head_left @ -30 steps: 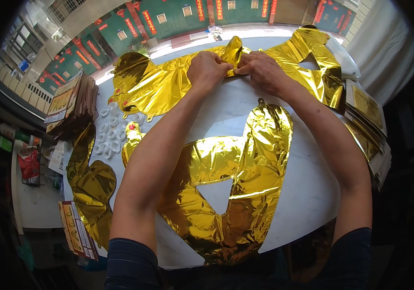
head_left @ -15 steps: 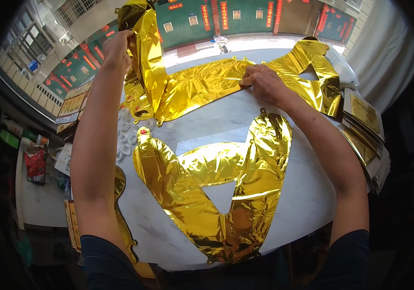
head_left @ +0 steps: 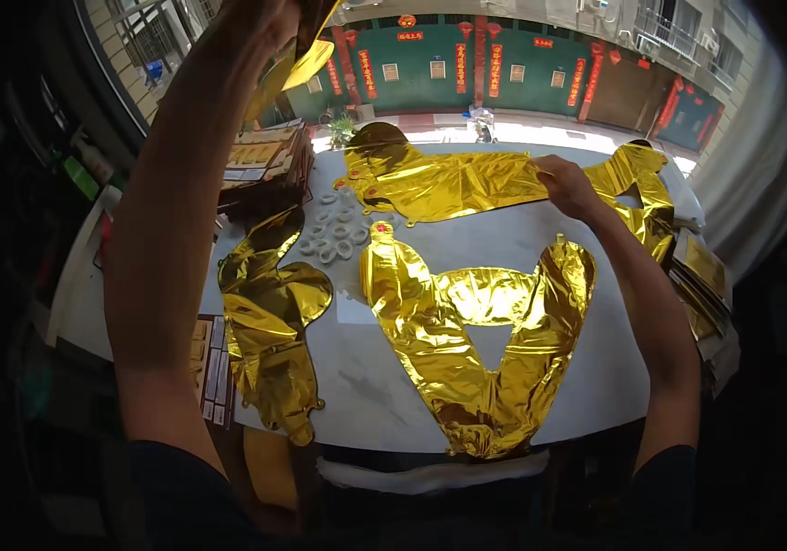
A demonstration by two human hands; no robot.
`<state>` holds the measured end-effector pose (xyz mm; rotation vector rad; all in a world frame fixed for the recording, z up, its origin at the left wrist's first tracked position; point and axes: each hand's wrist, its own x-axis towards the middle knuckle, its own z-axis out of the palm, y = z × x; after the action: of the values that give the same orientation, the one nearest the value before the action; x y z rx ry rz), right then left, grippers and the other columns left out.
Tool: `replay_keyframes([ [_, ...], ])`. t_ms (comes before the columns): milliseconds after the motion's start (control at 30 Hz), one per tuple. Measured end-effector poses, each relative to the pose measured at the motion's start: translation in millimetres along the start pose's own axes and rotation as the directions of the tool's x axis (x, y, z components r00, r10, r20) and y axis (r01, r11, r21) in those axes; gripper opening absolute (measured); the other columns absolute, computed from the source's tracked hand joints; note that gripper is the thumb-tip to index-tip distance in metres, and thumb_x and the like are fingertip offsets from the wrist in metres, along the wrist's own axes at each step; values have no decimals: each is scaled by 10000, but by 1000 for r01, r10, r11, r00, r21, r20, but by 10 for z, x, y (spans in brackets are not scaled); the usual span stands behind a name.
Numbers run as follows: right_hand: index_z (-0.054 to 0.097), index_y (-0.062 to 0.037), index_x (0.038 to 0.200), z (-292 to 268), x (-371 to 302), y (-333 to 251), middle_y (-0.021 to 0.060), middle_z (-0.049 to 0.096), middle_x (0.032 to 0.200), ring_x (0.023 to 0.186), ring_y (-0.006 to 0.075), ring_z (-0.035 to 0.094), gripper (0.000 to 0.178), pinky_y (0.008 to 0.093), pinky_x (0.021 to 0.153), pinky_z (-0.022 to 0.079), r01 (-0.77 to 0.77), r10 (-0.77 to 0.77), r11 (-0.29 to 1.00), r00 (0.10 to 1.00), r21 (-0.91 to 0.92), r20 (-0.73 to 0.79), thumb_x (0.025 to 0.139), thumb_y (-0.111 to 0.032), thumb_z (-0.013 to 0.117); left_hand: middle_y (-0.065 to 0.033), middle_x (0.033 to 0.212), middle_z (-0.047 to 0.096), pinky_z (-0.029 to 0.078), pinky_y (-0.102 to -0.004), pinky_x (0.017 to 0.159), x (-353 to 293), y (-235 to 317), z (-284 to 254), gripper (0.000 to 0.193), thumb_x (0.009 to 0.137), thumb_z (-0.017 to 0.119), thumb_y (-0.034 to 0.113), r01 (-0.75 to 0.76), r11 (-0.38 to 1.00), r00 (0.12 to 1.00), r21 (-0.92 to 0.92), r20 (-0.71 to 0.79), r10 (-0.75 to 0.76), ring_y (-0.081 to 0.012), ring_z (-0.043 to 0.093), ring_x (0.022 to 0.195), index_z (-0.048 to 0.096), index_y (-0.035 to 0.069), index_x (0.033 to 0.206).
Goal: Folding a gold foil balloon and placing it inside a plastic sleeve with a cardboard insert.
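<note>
My left hand [head_left: 274, 26] is raised at the upper left edge, closed around a flat gold foil balloon [head_left: 309, 64], mostly cut off by the frame. Across the table my right hand [head_left: 566, 188] pinches the edge of a long gold foil balloon [head_left: 467, 182] lying at the back, its left end marked with small red spots. Nearest me lies a gold foil balloon [head_left: 412, 340] with a wedge outline and a triangular hole. Another, with rounded lobes, the gold foil balloon [head_left: 274, 340], lies at the table's left edge. A further holed foil balloon [head_left: 655, 207] is beyond my right wrist.
Small white rings [head_left: 327, 241] are scattered between the balloons. Stacked flat packets [head_left: 265, 165] stand at the back left, with more packets [head_left: 701, 285] along the right edge. A pale curtain [head_left: 733, 156] hangs at right. Beyond the window are green doors [head_left: 426, 83].
My left hand has risen with its foil balloon, lifting it off the table. My right hand stays on the long balloon's edge. The view has shifted, revealing more of the left-edge balloon.
</note>
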<state>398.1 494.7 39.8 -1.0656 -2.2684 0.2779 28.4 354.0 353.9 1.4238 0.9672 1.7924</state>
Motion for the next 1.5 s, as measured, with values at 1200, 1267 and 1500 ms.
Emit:
replay_keyframes([
  [1200, 474, 156, 1476, 214, -1969, -1884, 140, 782, 949, 782, 144, 729, 736, 259, 674, 574, -615, 636, 470, 734, 633, 239, 839, -23, 795, -176, 1148, 715, 546, -445, 950, -2989, -1862, -475, 243, 945, 696, 94, -340, 598, 833, 726, 527, -166, -370, 680, 1104, 688, 23, 1178],
  [1267, 468, 169, 1475, 245, -1887, -1858, 160, 785, 964, 783, 142, 728, 740, 256, 665, 567, -599, 629, 493, 747, 632, 217, 840, -25, 795, -160, 1205, 699, 542, -438, 978, -3050, -1929, -476, 285, 938, 735, 170, -398, 554, 795, 731, 576, -189, -355, 654, 1176, 681, 58, 1194],
  [1500, 448, 171, 1493, 326, -1737, -1780, 128, 775, 889, 697, 120, 685, 748, 244, 605, 527, -596, 638, 518, 747, 614, 187, 860, -39, 787, -173, 1370, 613, 526, -442, 1029, -3236, -1966, -465, 326, 921, 772, 208, -433, 553, 755, 712, 622, -210, -365, 577, 1294, 640, 53, 1175],
])
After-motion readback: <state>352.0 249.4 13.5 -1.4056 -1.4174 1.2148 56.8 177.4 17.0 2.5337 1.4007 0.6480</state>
